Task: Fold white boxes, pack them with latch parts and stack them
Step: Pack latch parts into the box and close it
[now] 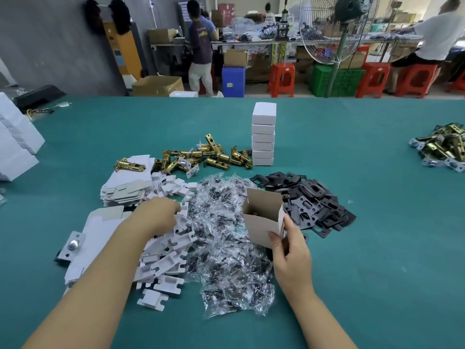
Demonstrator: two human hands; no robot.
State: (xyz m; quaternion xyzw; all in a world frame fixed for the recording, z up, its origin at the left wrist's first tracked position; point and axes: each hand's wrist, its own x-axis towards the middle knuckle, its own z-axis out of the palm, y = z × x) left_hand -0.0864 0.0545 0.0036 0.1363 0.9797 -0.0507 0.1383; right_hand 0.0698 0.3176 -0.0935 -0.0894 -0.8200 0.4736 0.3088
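My right hand [292,253] holds an open box [264,219] upright above the bagged screws [226,238], fingers [276,241] clamped on its near wall. My left hand [157,215] rests on the white card inserts [171,245], fingers curled into the pile; whether they grip one I cannot tell. Brass latches [201,157] lie toward the far edge of the worktop [377,248], just beside the stack of closed boxes [263,134]. Black plates [309,197] lie right of the open box.
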